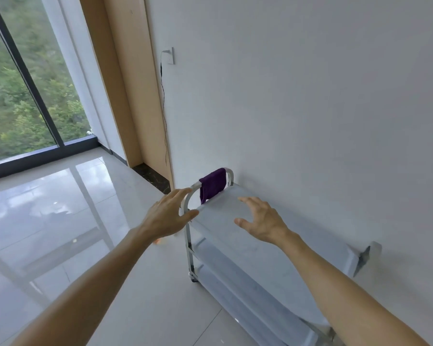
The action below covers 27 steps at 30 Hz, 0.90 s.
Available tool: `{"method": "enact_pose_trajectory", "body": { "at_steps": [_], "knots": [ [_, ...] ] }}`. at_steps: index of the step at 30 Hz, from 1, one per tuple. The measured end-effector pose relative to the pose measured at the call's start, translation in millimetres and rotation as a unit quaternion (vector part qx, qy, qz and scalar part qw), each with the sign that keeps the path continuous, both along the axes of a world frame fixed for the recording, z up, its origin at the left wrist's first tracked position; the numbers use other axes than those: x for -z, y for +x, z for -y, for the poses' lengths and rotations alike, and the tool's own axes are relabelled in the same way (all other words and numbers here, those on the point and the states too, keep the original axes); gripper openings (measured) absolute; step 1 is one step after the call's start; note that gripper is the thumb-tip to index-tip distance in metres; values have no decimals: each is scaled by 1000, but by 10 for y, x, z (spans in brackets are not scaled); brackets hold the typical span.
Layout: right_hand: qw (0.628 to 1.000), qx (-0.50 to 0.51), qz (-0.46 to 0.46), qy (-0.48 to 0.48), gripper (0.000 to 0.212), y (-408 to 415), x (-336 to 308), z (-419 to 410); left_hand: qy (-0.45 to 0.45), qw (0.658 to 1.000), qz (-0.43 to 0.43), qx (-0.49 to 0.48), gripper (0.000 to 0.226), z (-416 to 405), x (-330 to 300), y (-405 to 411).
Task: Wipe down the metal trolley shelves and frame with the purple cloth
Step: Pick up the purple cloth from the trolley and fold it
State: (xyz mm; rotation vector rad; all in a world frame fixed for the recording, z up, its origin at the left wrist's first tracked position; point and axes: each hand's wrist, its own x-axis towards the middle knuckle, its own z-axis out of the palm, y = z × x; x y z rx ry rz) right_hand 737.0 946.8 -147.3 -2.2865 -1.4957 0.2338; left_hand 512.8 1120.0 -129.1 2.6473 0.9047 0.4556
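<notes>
purple cloth (pixel 212 184) hangs over the far handle of the metal trolley (pixel 273 250). left hand (pixel 169 216) and right hand (pixel 260 221) spread, holding nothing. lower shelves partly hidden; near end cut off.

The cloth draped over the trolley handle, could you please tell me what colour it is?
The cloth is a plain dark purple, seen best in the head view.

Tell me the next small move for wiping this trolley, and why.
Probably reach the left hand on to the purple cloth and take it off the trolley's handle. The cloth hangs draped there untouched, both hands are open and hold nothing, and the right hand hovers over the top shelf.
</notes>
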Motion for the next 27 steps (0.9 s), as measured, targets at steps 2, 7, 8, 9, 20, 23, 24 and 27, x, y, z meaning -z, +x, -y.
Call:
{"method": "enact_pose_trajectory", "body": {
  "at_steps": [2, 7, 8, 9, 20, 23, 24, 27],
  "knots": [
    [1000, -2, -8, 3, 69, 252, 52, -271, -5, 1000, 0, -2, 70, -240, 61, 242],
    [1000, -18, -22, 1, 67, 830, 111, -920, -26, 999, -12, -16, 69, -751, 159, 764],
    [999, -20, -26, 1, 67, 940, 115, -1049, -30, 999, -8, -21, 69, -860, 180, 856],
    [999, -22, -32, -1, 67, 1027, 119, -1154, -34, 999, -5, -25, 68, -953, 201, 927],
    [996, -20, -79, -29, 62, 1728, 468, -2088, -138, 989, 17, -47, 59, -1899, 630, 1600],
    [995, -7, -94, -32, 60, 1830, 567, -2378, -166, 984, 26, -50, 56, -2166, 766, 1729],
    [995, -1, -99, -32, 59, 1862, 597, -2487, -177, 983, 28, -50, 55, -2268, 811, 1781],
    [992, 16, -118, -32, 56, 1953, 687, -2843, -215, 975, 37, -46, 50, -2591, 958, 1945]
  ]
}}
